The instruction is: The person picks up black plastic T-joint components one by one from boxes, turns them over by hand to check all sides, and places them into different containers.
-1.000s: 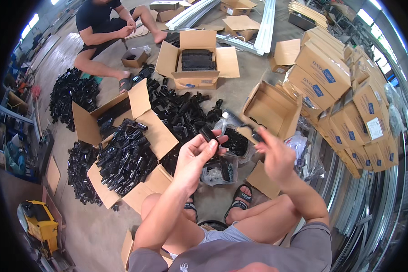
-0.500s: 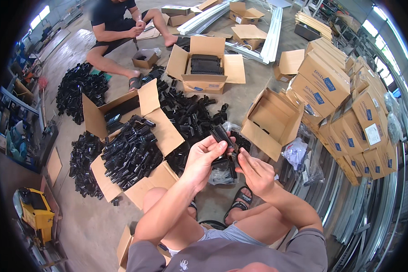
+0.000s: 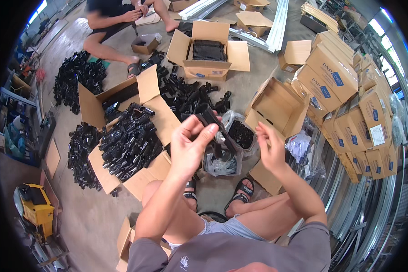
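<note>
My left hand [image 3: 188, 145] is closed on a long black plastic bracket [image 3: 209, 119], raised in front of me and tilted. The thumb presses along its side. My right hand [image 3: 272, 150] is apart from it, fingers loosely stretched and holding nothing. Beneath the hands, a clear plastic bag [image 3: 223, 167] sits near my feet, its contents hard to make out. Behind it stands a bag of small black pieces [image 3: 241, 134]. An open carton [image 3: 276, 106] lies tilted beyond my right hand. To the left, a heap of black parts [image 3: 130, 144] spills across an open carton's flap.
More black parts lie in piles on the floor [image 3: 79, 79]. A carton of stacked black pieces [image 3: 208, 72] stands ahead. Another person [image 3: 118, 27] sits at the far left. Stacked cartons [image 3: 328, 75] and metal profiles [image 3: 371, 217] line the right; a yellow machine [image 3: 37, 211] is left.
My right hand has come away from the black bracket and moved right, its fingers opening. My left hand has shifted left and up with the bracket. The view has tipped slightly downward.
</note>
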